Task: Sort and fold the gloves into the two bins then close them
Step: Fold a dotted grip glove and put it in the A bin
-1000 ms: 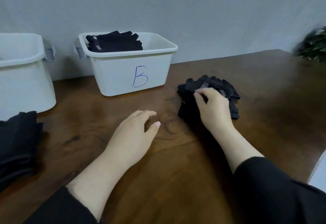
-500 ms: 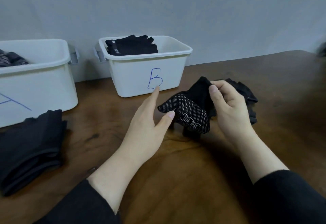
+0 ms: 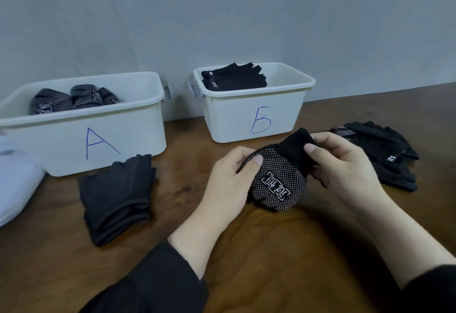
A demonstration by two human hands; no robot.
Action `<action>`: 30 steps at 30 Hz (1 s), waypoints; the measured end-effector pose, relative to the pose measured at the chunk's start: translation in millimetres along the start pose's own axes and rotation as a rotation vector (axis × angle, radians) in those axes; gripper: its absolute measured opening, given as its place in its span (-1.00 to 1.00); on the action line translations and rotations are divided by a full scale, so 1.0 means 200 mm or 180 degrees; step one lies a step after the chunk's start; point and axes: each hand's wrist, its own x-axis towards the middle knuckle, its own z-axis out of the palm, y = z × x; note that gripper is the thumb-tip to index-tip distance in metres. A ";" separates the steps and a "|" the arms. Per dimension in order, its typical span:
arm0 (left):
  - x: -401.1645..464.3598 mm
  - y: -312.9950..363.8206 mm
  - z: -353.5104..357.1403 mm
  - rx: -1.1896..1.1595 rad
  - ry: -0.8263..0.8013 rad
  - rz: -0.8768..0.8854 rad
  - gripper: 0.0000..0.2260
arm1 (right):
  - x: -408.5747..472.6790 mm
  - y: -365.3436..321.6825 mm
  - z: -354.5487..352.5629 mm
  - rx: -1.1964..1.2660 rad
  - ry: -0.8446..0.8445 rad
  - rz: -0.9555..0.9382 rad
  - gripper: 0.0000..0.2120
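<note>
Both my left hand (image 3: 228,177) and right hand (image 3: 343,164) gripping one dotted black glove (image 3: 277,182), above the tabletop (image 3: 246,251), before bin B (image 3: 254,115).

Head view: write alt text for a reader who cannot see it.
Two hands, left and right, hold a dotted black glove over a wooden table. Behind stand open white bins A and B, gloves in each; loose black gloves lie at left and right.
</note>
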 end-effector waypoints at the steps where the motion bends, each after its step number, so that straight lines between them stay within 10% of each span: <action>1: -0.02 0.01 -0.03 -0.0005 0.0024 0.0005 -0.89 | 0.00 -0.03 0.02 -0.0028 0.0006 -0.0026 -0.85; 12: -0.26 0.06 -0.39 0.0989 0.0821 0.0679 -0.83 | 0.17 -0.44 0.36 -0.1317 -0.1274 -0.0213 -0.89; 20: -0.33 0.09 -0.50 0.1319 0.1492 0.1305 -0.78 | 0.15 -0.46 0.56 -0.1841 -0.0302 -0.1798 -0.80; 24: -0.34 0.08 -0.51 0.1323 0.1587 0.1298 -0.73 | -0.05 -0.21 0.52 -0.2503 -0.0925 -0.2308 -0.79; 27: -0.33 0.05 -0.51 0.1353 0.1474 0.1076 -0.69 | -0.18 0.07 0.40 -0.3257 -0.2006 -0.1882 -0.73; 30: -0.31 0.03 -0.49 0.1832 0.0826 0.0703 -0.69 | -0.25 0.13 0.33 -0.2913 -0.1754 -0.1445 -0.68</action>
